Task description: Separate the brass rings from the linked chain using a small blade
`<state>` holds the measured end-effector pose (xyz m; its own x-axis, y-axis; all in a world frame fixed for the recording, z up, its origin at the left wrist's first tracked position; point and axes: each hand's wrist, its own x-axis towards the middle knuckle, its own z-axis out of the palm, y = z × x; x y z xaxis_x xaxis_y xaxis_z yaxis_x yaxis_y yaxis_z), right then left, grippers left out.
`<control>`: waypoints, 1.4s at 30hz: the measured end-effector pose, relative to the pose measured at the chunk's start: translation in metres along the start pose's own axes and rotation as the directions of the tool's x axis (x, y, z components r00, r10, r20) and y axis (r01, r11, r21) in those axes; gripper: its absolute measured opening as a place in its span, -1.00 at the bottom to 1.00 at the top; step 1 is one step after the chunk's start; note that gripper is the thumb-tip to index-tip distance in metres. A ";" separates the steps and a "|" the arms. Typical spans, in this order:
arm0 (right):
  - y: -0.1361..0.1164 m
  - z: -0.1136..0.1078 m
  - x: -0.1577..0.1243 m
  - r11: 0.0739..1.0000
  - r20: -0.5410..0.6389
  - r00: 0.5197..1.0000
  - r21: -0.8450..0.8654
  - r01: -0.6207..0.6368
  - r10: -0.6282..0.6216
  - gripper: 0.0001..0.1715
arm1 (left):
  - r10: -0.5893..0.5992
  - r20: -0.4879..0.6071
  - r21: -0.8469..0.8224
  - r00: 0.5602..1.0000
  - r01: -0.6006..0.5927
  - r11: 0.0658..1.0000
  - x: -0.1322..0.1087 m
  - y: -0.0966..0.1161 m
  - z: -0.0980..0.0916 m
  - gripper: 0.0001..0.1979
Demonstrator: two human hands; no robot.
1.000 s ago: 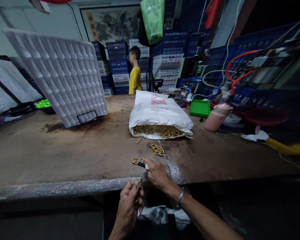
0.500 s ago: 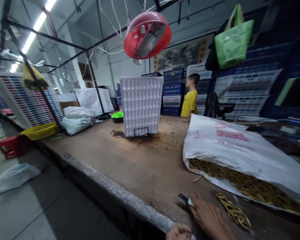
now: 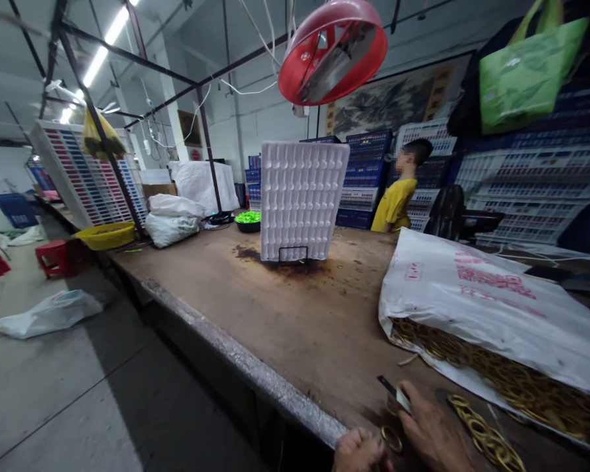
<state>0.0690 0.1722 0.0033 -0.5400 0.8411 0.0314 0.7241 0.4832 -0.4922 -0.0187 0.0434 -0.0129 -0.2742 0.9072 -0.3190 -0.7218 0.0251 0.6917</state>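
Observation:
At the bottom edge, my right hand is closed around a small knife with a dark, narrow blade and a pale part by the thumb. The blade points up and left over the table. My left hand is beside it at the table's front edge, fingers curled; what they hold is hidden. A single brass-coloured ring shows between the two hands, close to the left fingertips. To the right of my right hand lies a string of several brass rings. Beyond it, a white woven sack spills many loose rings.
A white moulded tray stands upright on a wire stand, under a red hanging lamp. A black bowl holds bright green pieces. Behind the table is a person in a yellow shirt. The table's front edge runs leftward.
The view has swung left, so things sit farther right in the picture. A ring has come into view between my hands. The knife stays in my right hand.

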 end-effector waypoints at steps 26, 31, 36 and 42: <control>-0.034 -0.010 -0.069 0.821 0.076 0.996 0.571 0.002 -0.056 -0.65 | 0.525 0.204 0.763 0.826 -0.470 0.444 -0.035 0.015 0.012 -0.85; -0.032 -0.013 -0.076 0.773 0.100 0.994 0.628 -0.090 0.035 -0.73 | 0.426 0.252 0.748 0.869 -0.455 0.483 -0.031 0.011 0.012 -0.86; -0.026 -0.019 -0.083 0.677 0.106 0.984 0.715 -0.176 0.144 -0.82 | 0.311 0.221 0.655 0.924 -0.377 0.655 -0.029 0.009 0.020 -0.86; -0.021 -0.027 -0.091 0.621 0.080 0.982 0.765 -0.170 0.170 -0.87 | 0.100 0.075 0.613 0.992 -0.125 0.780 -0.029 0.005 0.033 -0.78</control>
<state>0.1152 0.0919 0.0342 -0.4416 0.8888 -0.1225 0.2132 -0.0287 -0.9766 0.0062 0.0311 0.0212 -0.2962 0.9342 -0.1989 -0.1389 0.1639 0.9767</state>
